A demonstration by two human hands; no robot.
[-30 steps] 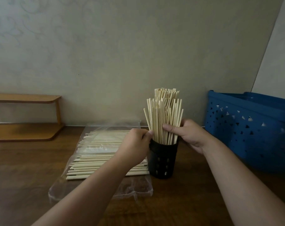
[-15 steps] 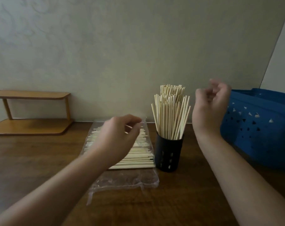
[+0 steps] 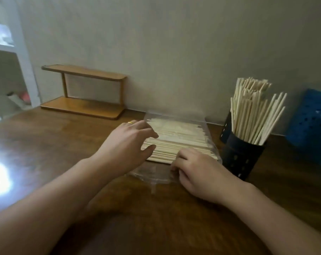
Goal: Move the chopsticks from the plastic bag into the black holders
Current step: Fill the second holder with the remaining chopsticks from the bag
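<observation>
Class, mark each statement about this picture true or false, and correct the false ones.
1. The black holder stands right of the bag. True.
2. The holder is empty. False: chopsticks stand in it.
3. The left hand grips the holder. False: it is over the left end of the bagged chopsticks, fingers spread.
4. A wooden shelf stands against the wall. True.
5. The right hand is at the bag's near edge. True.
6. The blue basket sits left of the shelf. False: it is far right, beyond the holder.
</observation>
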